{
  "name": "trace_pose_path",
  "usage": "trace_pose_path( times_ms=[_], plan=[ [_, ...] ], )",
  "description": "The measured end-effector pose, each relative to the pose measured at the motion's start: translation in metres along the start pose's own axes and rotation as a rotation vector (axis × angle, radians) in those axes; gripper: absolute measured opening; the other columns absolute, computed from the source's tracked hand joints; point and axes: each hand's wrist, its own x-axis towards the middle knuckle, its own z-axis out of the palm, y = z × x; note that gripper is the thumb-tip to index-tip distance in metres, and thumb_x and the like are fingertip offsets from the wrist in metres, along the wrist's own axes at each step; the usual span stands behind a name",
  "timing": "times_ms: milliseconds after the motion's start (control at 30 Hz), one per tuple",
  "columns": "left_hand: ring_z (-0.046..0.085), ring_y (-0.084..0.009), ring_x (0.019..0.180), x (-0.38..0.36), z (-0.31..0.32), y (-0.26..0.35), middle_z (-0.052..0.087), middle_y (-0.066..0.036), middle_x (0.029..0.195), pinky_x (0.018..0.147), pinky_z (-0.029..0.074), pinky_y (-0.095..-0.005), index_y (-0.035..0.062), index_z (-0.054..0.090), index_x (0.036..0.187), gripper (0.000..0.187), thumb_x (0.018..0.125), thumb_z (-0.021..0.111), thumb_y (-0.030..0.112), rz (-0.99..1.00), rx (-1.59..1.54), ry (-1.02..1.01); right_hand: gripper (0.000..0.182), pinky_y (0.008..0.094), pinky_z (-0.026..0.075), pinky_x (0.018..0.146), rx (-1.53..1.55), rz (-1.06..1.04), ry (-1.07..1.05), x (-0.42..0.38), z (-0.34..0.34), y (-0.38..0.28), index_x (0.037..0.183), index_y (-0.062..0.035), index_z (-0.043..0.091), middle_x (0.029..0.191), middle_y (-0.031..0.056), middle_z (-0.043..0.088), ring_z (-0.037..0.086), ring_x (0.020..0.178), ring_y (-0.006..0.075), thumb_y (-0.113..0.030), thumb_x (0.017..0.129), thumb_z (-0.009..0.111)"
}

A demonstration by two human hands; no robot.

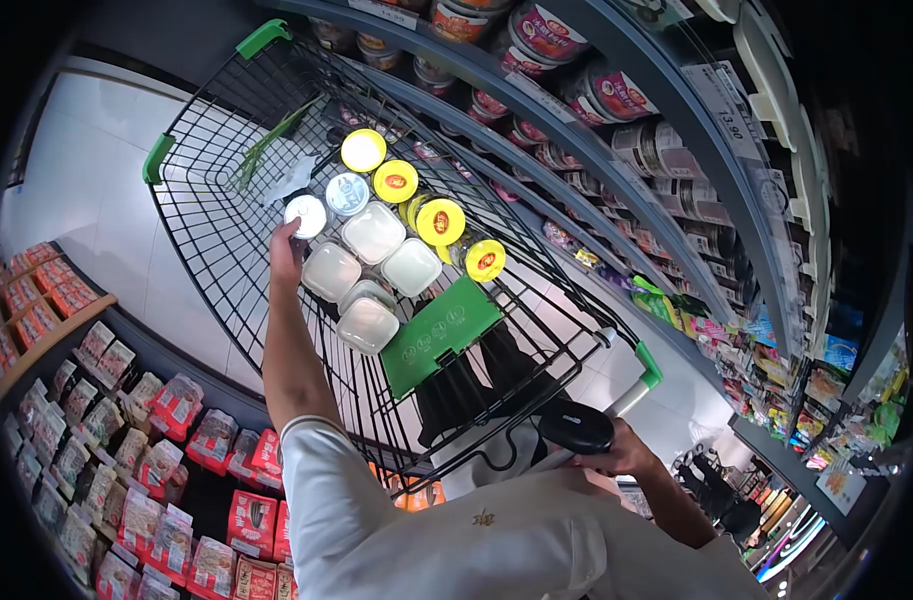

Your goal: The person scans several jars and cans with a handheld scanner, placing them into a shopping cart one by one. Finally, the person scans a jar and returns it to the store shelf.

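Inside a black wire shopping cart (211,250) with green corners, my left hand (286,248) reaches in and its fingers close round a white-lidded container (305,216). A jar with a pale blue lid (347,194) stands beside it. Several yellow-lidded jars (440,222) line the side nearer the shelves. Square containers with white lids (373,233) are grouped in the middle, and a long green vegetable (276,140) lies farther in. My right hand (621,450) is closed at the cart's handle, beside a black scanner-like device (576,427).
Store shelves (616,170) with tubs and packets run along the right of the cart. Packaged goods in red and clear wrapping (176,405) fill a display at the lower left. A green panel (441,335) is fixed to the cart.
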Motion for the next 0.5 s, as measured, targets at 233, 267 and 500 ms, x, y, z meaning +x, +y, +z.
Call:
trace_pose_path(
  times_ms=[233, 267, 500],
  plan=[
    [0.061, -0.0166, 0.102, 0.007, 0.009, -0.007, 0.066, -0.003, 0.108, 0.094, 0.044, -0.0299, 0.0039, 0.062, 0.116, 0.032, 0.090, 0.066, 0.022, 0.012, -0.075, 0.040, 0.025, 0.0340, 0.053, 0.073, -0.099, -0.187, 0.031, 0.002, 0.002, 0.012, 0.098, 0.0028, 0.070, 0.087, 0.0124, 0.072, 0.068, 0.079, 0.0213, -0.003, 0.075, 0.078],
    [0.059, -0.0160, 0.100, -0.008, 0.023, -0.001, 0.065, -0.007, 0.107, 0.091, 0.044, -0.0286, 0.0016, 0.061, 0.113, 0.032, 0.093, 0.063, 0.027, 0.042, 0.040, 0.170, 0.024, 0.0338, 0.053, 0.073, -0.112, -0.178, 0.013, 0.002, 0.000, 0.011, 0.097, 0.0028, 0.070, 0.086, 0.0126, 0.072, 0.068, 0.078, 0.0211, -0.004, 0.075, 0.078],
    [0.053, -0.0379, 0.120, -0.107, 0.032, -0.038, 0.055, -0.029, 0.129, 0.105, 0.041, -0.0447, -0.0137, 0.050, 0.130, 0.059, 0.096, 0.065, 0.032, 0.762, 0.811, 0.641, 0.018, 0.0322, 0.055, 0.073, -0.056, -0.011, -0.040, -0.001, 0.000, 0.006, 0.092, 0.0028, 0.071, 0.084, 0.0101, 0.074, 0.070, 0.077, 0.0179, -0.007, 0.077, 0.076]
  ],
)
